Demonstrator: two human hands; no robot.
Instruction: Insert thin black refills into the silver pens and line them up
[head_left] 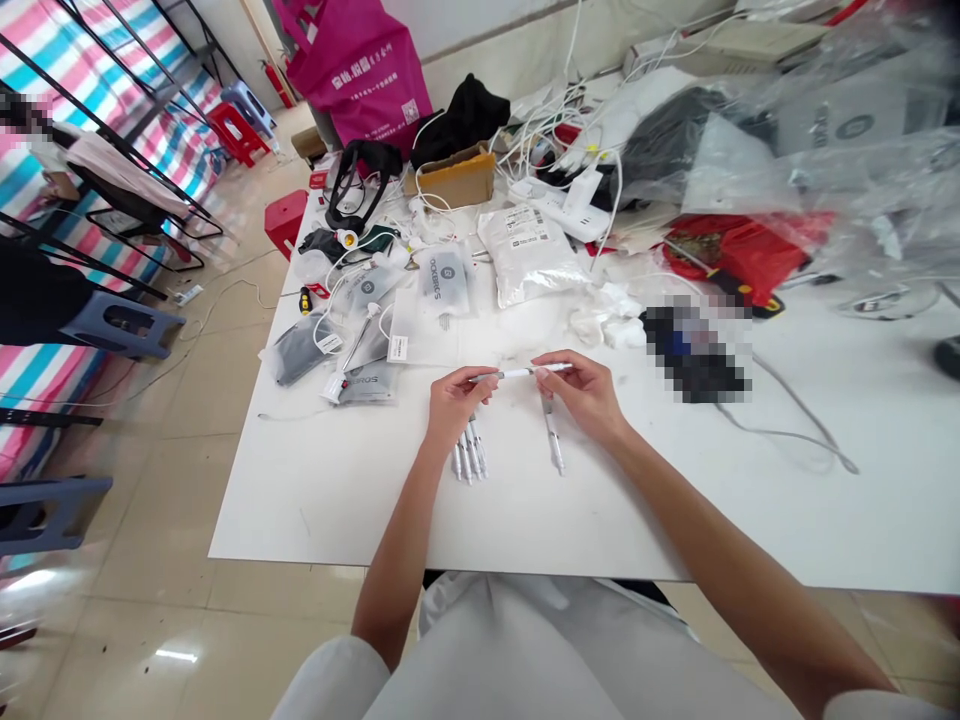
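Note:
A slim white pen (516,374) with grey parts is held level above the white table (300,490), pinched at both ends. My left hand (454,398) is closed on its left end between thumb and fingers. On the right end, my right hand (581,390) is closed the same way. Several similar white pens (470,455) lie side by side just below my left hand, their upper ends partly hidden by it. A single white pen (554,445) rests on the table under my right hand, its top close to the fingers.
Plastic-wrapped pouches (444,280), a white parcel (529,250), a cardboard box (454,180) and tangled cables crowd the table's back. A blurred dark object (694,350) with a grey cord lies right. Clear plastic bags (862,130) heap at far right. Stools (124,322) stand left.

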